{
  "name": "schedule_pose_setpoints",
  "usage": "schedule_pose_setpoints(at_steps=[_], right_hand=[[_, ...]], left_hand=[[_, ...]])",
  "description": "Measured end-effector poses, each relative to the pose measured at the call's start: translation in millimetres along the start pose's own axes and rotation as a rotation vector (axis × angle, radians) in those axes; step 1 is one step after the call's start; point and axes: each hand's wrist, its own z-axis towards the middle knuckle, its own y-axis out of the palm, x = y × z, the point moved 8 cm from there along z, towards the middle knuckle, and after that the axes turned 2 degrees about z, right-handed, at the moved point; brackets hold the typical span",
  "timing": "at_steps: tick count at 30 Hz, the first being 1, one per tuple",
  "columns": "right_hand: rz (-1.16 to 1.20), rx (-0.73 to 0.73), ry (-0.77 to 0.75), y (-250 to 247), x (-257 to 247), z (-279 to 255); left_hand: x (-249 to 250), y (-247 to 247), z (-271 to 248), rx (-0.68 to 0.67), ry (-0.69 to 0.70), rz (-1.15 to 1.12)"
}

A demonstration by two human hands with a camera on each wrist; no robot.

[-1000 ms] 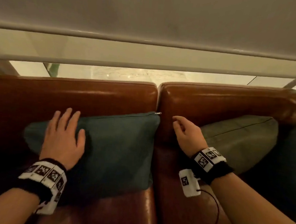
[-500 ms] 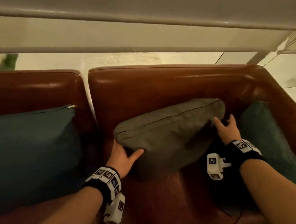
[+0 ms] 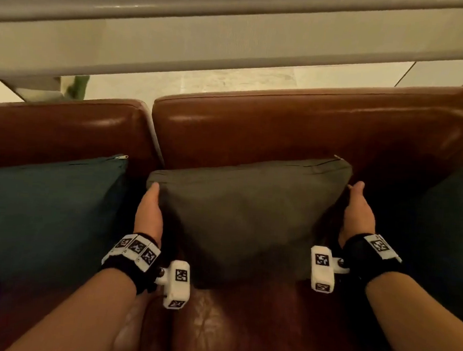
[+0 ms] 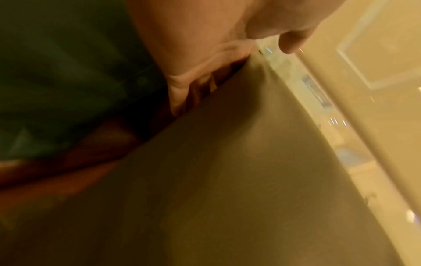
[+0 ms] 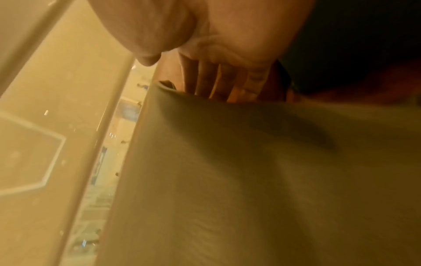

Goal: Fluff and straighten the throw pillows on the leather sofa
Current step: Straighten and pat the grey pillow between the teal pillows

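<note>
Hands frame an olive-grey throw pillow [image 3: 247, 212] that stands upright on the seat of a brown leather sofa [image 3: 283, 129], leaning against the backrest of the right-hand seat section. The left hand [image 3: 149, 213] lies flat along the pillow's left edge, its fingers [image 4: 182, 100] straight and tucked behind the fabric, pressing rather than clenching. The right hand [image 3: 357, 214] mirrors it on the pillow's right edge, its fingers [image 5: 205, 82] extended behind the upper right corner with the thumb in front. A dark teal pillow [image 3: 46, 214] stands just beside the left hand, against the left-hand backrest section. Another teal pillow [image 3: 451, 231] sits at the sofa's right end, near the right hand. Both wrists wear black bands carrying white tracking markers.
</note>
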Motion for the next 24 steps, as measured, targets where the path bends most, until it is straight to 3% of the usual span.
schedule_pose_setpoints(at_steps=[2,5,8,10,12,13,15,16,18,19,22,24], right_hand=[[0.021,0.002,-0.026,3,-13,5],[0.064,0.020,-0.130,1,-40,15],[-0.004,0.051,-0.193,-7,-52,22],[-0.145,0.091,-0.285,-16,-63,19],[-0.410,0.131,-0.513,-14,-85,0],[-0.545,0.106,-0.732,0,-96,-18],[-0.780,-0.098,-1.141,55,-95,-66],[-0.913,-0.236,-1.211,85,-79,-79],[-1.197,-0.414,-1.150,127,-42,-81],[-1.294,-0.421,-1.112,132,-33,-72],[-1.420,-0.289,-0.969,98,-42,-10],[-1.553,-0.181,-0.768,53,-48,36]], left_hand=[[8,-3,4,0.091,-0.032,-0.027],[24,-10,11,0.220,0.037,0.067],[36,-7,9,0.208,0.093,0.041],[47,0,-4,0.206,0.155,0.220],[55,15,-33,0.221,0.272,0.457],[61,28,-55,0.242,0.400,0.615],[70,79,-100,0.235,0.761,0.933],[62,113,-115,0.143,0.915,1.049],[40,163,-120,-0.082,1.061,1.266],[36,170,-110,-0.129,1.078,1.341],[45,128,-55,0.029,0.975,1.401],[52,89,-27,0.058,0.875,1.441]])
